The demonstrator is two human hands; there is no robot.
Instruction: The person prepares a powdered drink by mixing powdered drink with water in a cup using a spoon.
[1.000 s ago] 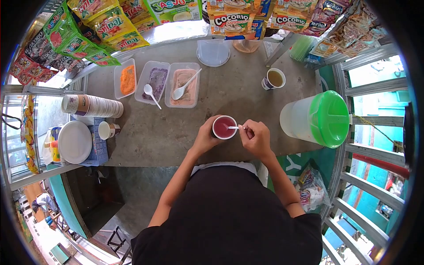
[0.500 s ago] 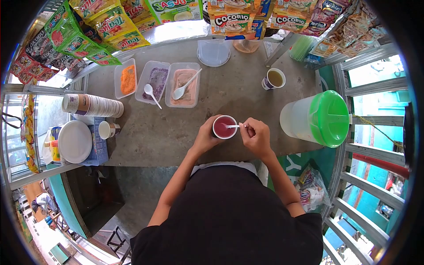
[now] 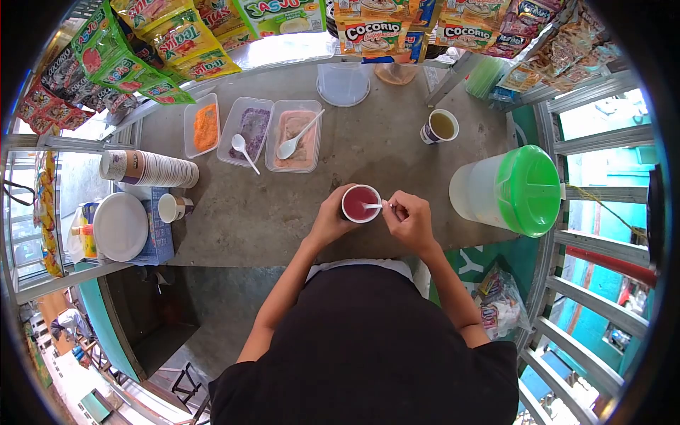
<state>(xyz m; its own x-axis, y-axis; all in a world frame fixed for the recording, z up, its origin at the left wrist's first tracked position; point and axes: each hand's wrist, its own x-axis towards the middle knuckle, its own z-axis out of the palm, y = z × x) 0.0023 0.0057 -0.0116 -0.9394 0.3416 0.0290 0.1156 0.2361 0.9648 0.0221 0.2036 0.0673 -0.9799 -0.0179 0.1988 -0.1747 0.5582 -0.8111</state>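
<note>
My left hand [image 3: 333, 218] is wrapped round the left side of a paper cup [image 3: 354, 217] of red liquid [image 3: 358, 201], near the front edge of the counter. Pinched in my right hand [image 3: 411, 218] is the handle of a white plastic spoon [image 3: 372, 206], whose other end dips into the liquid. Behind the cup, to the left, are three clear tubs: one with orange powder [image 3: 205, 128], one with purple powder [image 3: 253, 127] and one with pinkish powder [image 3: 295, 127]. White spoons lie in the purple and pinkish tubs.
A cup of brownish liquid [image 3: 441, 127] and a green-lidded jug [image 3: 531, 191] stand to the right. On the left are stacked paper cups [image 3: 152, 169], a single cup [image 3: 172, 207] and a white round lid [image 3: 121, 227]. Sachets [image 3: 372, 32] hang along the top.
The spoon has shifted slightly in the red liquid, with a small movement of my right hand. My left hand and the cup have hardly moved.
</note>
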